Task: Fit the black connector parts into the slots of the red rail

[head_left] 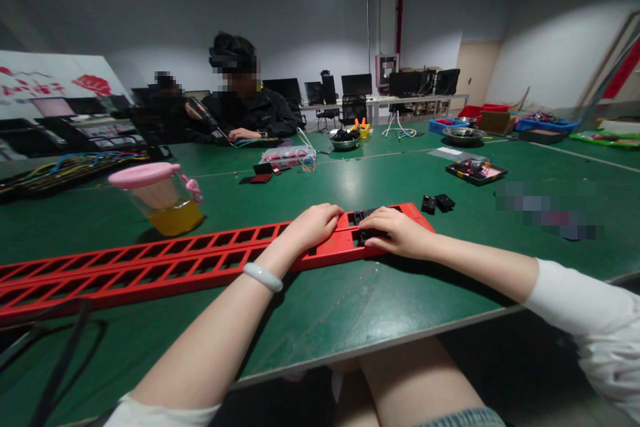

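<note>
A long red slotted frame lies across the green table, its solid end to the right. My left hand, with a pale bangle at the wrist, is draped over the frame left of its end slots, fingers curled against it. Over the end slots, my right hand has its fingers bent and closed on a black plastic part seated in the frame. The fingers cover much of that part. Two loose black blocks lie just beyond the frame's right end.
A cup with a pink lid and yellow drink stands behind the frame. A black tray holds wired parts. Farther back is a metal bowl of black pieces. A co-worker sits opposite, holding a tool. Cable bundles lie at left.
</note>
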Demonstrator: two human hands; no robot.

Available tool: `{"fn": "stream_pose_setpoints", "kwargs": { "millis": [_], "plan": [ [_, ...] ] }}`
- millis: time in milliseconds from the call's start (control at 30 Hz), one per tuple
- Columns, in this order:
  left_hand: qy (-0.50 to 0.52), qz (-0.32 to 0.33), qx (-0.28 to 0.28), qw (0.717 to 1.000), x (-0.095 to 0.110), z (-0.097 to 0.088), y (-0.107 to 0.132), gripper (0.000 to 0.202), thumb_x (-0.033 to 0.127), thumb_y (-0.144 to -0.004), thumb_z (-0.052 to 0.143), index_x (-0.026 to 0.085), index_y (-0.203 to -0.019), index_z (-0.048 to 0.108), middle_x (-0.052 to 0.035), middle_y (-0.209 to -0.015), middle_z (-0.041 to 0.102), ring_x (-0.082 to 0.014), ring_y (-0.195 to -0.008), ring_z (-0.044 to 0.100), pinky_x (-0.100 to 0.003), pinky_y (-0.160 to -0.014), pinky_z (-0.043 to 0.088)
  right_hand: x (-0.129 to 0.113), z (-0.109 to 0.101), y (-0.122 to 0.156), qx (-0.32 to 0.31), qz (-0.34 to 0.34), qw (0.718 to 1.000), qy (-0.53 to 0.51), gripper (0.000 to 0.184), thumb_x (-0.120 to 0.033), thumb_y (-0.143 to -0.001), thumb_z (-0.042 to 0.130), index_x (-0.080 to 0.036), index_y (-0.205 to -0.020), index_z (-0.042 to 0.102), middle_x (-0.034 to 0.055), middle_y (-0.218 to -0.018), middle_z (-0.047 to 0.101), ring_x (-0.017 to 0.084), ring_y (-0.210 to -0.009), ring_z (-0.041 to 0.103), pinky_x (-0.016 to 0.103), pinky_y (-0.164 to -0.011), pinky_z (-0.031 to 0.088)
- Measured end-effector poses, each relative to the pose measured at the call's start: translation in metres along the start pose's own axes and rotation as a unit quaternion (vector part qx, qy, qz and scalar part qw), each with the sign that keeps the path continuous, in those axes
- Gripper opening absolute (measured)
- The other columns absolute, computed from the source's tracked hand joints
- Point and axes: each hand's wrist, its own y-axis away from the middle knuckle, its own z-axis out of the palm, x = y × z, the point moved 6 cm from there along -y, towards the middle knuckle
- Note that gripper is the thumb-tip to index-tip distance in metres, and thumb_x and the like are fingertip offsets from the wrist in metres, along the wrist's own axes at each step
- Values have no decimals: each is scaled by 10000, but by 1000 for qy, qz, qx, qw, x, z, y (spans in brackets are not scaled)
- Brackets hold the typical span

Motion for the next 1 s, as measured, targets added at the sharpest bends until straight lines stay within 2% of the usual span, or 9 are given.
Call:
{"fn": "stream_pose_setpoints", "kwargs": {
  "millis": [267,500,767,1000],
  "plan": [
    [-4,5,3,1000,-2,1,0,308,255,-855,322,195,-1002,586,-46,-932,617,-154,-852,561,-243,-770,417,3,6,5,11,11,999,42,239,-286,-812,514,-238,-1018,625,70,-1061,603,188,-977,518,366,-839,422],
    [-8,3,4,1000,0,0,1,306,248,-854,323,188,-1001,586,-52,-930,618,-155,-854,564,-244,-778,420,1,10,10,15,-2,996,91,273,-295,-837,468,-257,-1076,594,60,-1133,581,224,-1117,431,436,-896,368],
    [-1,-10,-1,1000,-2,2,0,299,234,-842,342,194,-993,597,-49,-930,626,-153,-844,569,-247,-780,423,-4,9,12,-67,-6,993,95,353,-332,-866,392,-237,-1188,501,38,-1217,520,253,-1206,337,514,-965,237],
    [-1,-10,2,1000,-2,3,0,314,234,-846,324,196,-1001,594,-46,-947,625,-152,-861,569,-244,-796,420,-8,3,12,-130,-34,986,101,396,-320,-862,390,-232,-1246,430,67,-1254,482,254,-1222,318,550,-975,151]
  ]
}}
